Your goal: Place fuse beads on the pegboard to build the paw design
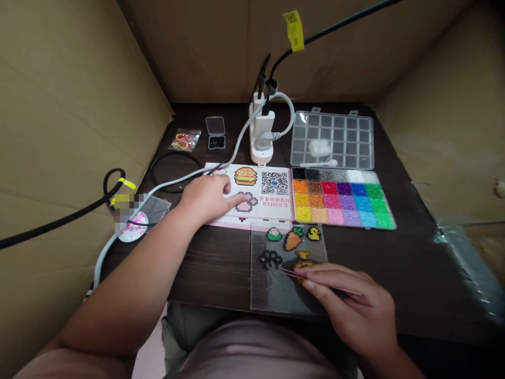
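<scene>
My left hand [211,196] rests on the printed pattern sheet [276,210]. Its index finger stretches out to a pink paw picture, beside a burger picture and a QR code. In my right hand [351,300] are thin pinkish tweezers [294,273], their tips over the clear pegboard [268,295] near a black bead outline [271,259]. On the board also lie a bead carrot [293,239], a yellow bead duck [314,233] and a green and pink bead piece [273,235]. A yellow-orange bead piece [303,257] is partly hidden by my right fingers.
Right of the sheet stands a compartment box of coloured beads [343,198]; its clear lid [332,134] holds a white block. A power strip [261,152] with cables stands behind. A small black-bead case [216,142], a plastic bag [184,141] and a white disc [134,227] lie left. Cardboard walls surround the table.
</scene>
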The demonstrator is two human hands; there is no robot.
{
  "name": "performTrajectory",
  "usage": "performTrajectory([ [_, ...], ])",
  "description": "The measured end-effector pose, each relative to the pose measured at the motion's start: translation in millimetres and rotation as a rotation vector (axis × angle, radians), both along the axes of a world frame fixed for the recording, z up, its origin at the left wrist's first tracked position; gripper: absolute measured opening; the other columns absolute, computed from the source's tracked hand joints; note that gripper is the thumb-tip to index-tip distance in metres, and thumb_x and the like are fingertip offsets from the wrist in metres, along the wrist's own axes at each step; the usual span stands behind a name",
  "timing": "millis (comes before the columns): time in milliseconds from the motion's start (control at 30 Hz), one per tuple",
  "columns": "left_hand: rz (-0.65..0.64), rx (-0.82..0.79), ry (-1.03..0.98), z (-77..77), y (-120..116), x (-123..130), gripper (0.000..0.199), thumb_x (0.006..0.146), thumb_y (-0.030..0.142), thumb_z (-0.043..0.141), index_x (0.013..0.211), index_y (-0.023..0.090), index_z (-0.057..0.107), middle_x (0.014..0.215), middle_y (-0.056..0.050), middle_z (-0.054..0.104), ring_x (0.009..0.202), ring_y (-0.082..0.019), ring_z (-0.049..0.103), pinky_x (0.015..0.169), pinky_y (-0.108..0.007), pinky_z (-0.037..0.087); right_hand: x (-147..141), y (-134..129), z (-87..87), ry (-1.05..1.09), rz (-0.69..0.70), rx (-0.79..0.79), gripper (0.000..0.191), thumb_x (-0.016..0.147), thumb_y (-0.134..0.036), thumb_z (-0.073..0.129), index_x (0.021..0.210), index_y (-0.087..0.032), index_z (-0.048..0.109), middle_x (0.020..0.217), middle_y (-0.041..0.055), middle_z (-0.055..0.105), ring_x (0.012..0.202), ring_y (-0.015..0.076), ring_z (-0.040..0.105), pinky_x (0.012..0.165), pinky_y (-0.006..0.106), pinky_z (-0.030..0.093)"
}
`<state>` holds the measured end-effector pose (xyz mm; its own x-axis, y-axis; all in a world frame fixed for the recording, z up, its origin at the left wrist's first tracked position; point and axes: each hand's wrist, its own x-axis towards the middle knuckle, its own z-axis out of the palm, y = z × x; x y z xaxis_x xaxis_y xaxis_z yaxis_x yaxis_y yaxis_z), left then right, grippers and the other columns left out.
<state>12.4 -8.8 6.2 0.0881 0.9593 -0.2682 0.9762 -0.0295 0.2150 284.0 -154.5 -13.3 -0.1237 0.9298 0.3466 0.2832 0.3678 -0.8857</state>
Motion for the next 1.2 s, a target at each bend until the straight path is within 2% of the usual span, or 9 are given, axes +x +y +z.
performTrajectory([
  [133,-0.012,0.038,0.002,-1.7,1.3,-0.7,0.056,0.083,0.082,0.063,0.089,0.027,0.067,0.097,-0.011,0.077,0.093,-0.033,0.069,0.070,-0.040,0.043,-0.9,-1.2,-0.8,0.013,-0.020,-0.014,0.028,0.082,-0.002,0.080,0.090,-0.028,0.087,0.085,0.0033,0.087,0.069,0.0224,0.085,0.067,0.028,0.073],
  [333,0.000,0.028,0.001,-2.0,3.6,-0.5,0.055,0.080,0.082,0.066,0.087,0.028,0.068,0.094,-0.009,0.076,0.086,-0.029,0.066,0.069,-0.039,0.041,-2.4,0.0,-0.2,0.035,0.052,-0.021,0.035,0.081,0.001,0.079,0.095,-0.030,0.088,0.091,0.0019,0.087,0.074,0.0218,0.086,0.070,0.027,0.073],
  [800,0.027,0.020,-0.020,-1.9,4.0,0.5,0.054,0.078,0.081,0.069,0.092,0.029,0.074,0.092,-0.009,0.075,0.093,-0.032,0.068,0.076,-0.041,0.045,-2.6,-1.8,-1.9,-0.001,0.039,-0.050,0.032,0.084,-0.002,0.079,0.096,-0.031,0.088,0.091,0.0007,0.087,0.077,0.0218,0.086,0.074,0.031,0.075],
  [1200,0.022,0.020,-0.009,-1.7,4.2,1.2,0.055,0.079,0.081,0.068,0.092,0.028,0.074,0.094,-0.010,0.075,0.093,-0.032,0.068,0.075,-0.042,0.046,-2.4,-3.2,-2.9,0.034,0.046,-0.054,0.042,0.083,0.002,0.080,0.103,-0.035,0.087,0.096,-0.0011,0.087,0.081,0.0206,0.086,0.076,0.028,0.074],
])
